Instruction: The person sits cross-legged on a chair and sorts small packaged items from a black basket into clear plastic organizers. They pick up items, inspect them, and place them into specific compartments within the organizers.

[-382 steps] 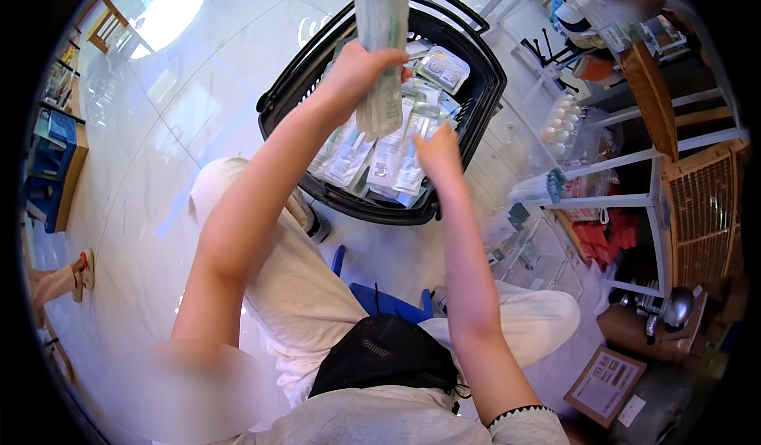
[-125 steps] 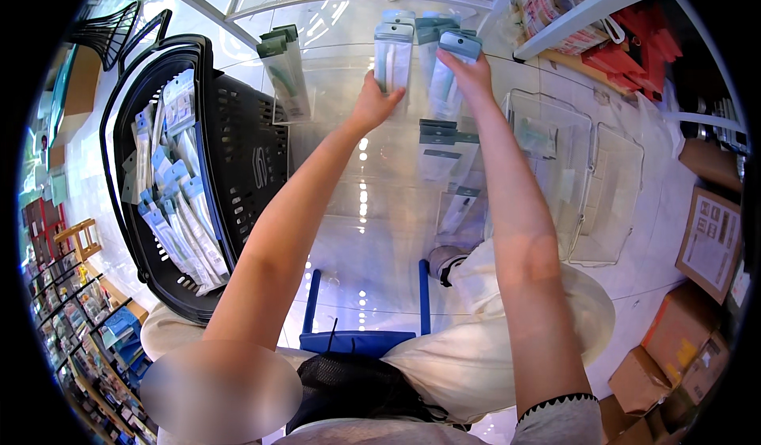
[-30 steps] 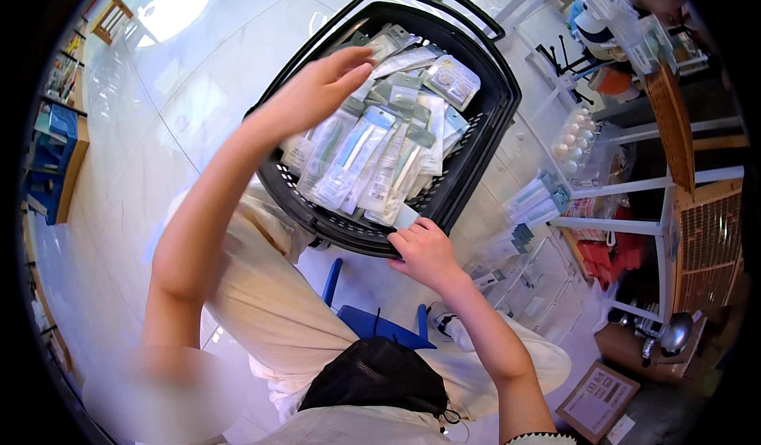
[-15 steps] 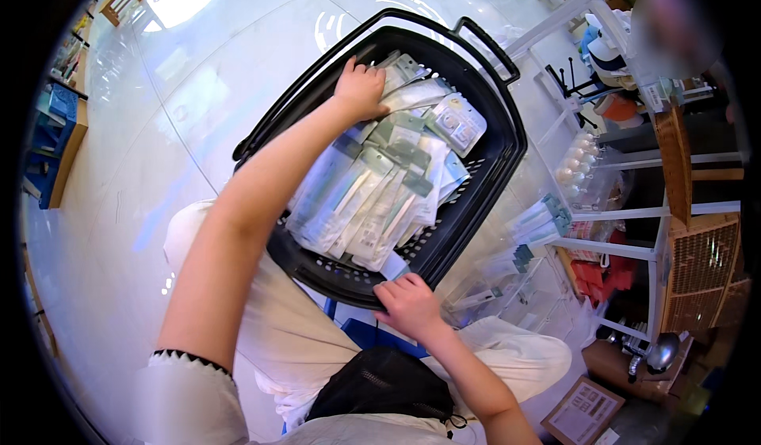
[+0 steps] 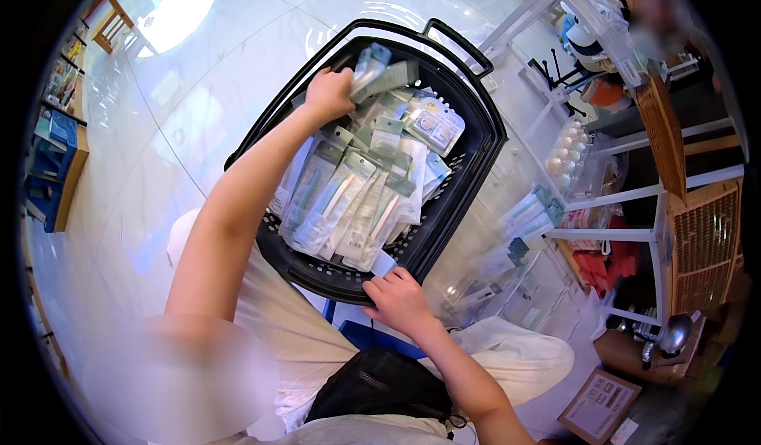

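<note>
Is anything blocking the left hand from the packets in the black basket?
Nothing that shows is in the way. The left hand reaches over the side of the black basket and holds a few packets near its far end.

Inside the black basket (image 5: 317, 285), a narrow gap runs between the heaped packets (image 5: 353, 199) and the right wall. The left hand (image 5: 329, 95) obstructs the far left, the right hand (image 5: 396, 298) the near rim; pale floor (image 5: 166, 148) leaves passage along the left.
</note>
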A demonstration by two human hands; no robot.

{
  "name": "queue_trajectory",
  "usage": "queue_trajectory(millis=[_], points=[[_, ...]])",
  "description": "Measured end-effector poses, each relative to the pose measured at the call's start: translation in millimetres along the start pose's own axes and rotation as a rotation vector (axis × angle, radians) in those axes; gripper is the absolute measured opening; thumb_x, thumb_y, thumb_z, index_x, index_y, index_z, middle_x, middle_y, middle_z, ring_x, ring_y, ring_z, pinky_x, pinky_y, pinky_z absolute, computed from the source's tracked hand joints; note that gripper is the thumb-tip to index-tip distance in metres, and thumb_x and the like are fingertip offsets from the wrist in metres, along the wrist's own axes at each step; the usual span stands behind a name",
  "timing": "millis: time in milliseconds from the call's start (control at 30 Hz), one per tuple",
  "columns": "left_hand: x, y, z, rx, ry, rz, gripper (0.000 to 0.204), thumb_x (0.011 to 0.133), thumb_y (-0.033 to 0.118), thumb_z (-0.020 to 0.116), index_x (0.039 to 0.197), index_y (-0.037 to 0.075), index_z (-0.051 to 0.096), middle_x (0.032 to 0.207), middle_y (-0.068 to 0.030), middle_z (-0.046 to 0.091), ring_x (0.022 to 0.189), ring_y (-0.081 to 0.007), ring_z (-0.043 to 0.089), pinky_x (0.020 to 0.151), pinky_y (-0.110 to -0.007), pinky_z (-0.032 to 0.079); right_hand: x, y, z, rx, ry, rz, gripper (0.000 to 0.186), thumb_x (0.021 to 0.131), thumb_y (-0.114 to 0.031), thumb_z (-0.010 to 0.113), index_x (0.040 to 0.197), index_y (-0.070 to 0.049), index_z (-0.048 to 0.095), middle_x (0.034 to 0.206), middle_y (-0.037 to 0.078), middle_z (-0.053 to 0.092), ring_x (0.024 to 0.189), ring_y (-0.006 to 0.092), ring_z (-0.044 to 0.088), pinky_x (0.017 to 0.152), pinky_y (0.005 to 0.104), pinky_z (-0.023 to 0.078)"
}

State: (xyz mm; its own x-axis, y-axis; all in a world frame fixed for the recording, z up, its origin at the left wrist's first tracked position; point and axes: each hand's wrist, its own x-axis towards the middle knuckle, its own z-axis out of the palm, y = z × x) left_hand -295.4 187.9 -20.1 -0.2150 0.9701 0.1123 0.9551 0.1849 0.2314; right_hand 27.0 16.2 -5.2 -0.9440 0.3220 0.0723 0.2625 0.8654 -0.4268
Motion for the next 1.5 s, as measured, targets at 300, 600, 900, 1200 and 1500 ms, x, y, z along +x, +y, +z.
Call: queue_trajectory(millis=[300, 600, 900, 1200, 1500], points=[[-22, 25, -54, -0.579, 0.222, -0.207, 0.045, 0.064, 0.018, 0.068, 0.103, 0.002, 0.052, 0.089, -0.0151, 0.061, 0.080, -0.0263, 0.060, 0.073, -0.033, 0.047, -8, -1, 5, -0.030, 0.051, -0.005, 0.030, 0.057, -0.028, 0.069, 0.072, -0.010, 0.051, 0.070, 0.001, 0.053, 0.070, 0.0180, 0.054, 0.075, 0.0308, 0.041], [-75, 58, -99, -1.429, 0.143, -0.343, 0.040, 0.074, 0.019, 0.067, 0.104, -0.004, 0.051, 0.092, -0.0096, 0.060, 0.081, -0.0172, 0.058, 0.073, -0.030, 0.047, -8, 4, -4, 0.473, 0.367, 0.119, 0.047, 0.070, -0.025, 0.066, 0.109, -0.002, 0.052, 0.104, 0.013, 0.055, 0.101, 0.0278, 0.051, 0.093, 0.0363, 0.035], [-147, 108, -85, -1.476, -0.030, -0.351, 0.036, 0.075, 0.015, 0.065, 0.104, -0.003, 0.053, 0.093, -0.0090, 0.060, 0.081, -0.0150, 0.058, 0.074, -0.028, 0.046, 44, 38, -67, 1.917, 0.356, 0.348, 0.059, 0.091, -0.044, 0.034, 0.128, 0.001, 0.030, 0.124, 0.016, 0.043, 0.112, 0.0266, 0.046, 0.092, 0.0415, 0.040], [-138, 143, -73, -1.381, -0.037, -0.385, 0.037, 0.074, 0.016, 0.067, 0.101, -0.004, 0.055, 0.091, -0.0099, 0.061, 0.078, -0.0158, 0.059, 0.071, -0.029, 0.047, 18, 36, -53, 1.250, 0.241, 0.619, 0.035, 0.090, -0.018, 0.044, 0.118, 0.003, 0.043, 0.108, 0.016, 0.056, 0.081, 0.0189, 0.062, 0.068, 0.0317, 0.051], [-133, 156, -65, -1.560, -0.161, -0.385, 0.038, 0.076, 0.019, 0.066, 0.104, -0.002, 0.052, 0.092, -0.0090, 0.060, 0.079, -0.0160, 0.059, 0.070, -0.029, 0.047, -57, 18, -101, -0.147, 0.802, 0.729, 0.052, 0.083, -0.019, 0.052, 0.125, 0.004, 0.032, 0.096, 0.018, 0.041, 0.089, 0.0339, 0.043, 0.081, 0.0409, 0.034]])
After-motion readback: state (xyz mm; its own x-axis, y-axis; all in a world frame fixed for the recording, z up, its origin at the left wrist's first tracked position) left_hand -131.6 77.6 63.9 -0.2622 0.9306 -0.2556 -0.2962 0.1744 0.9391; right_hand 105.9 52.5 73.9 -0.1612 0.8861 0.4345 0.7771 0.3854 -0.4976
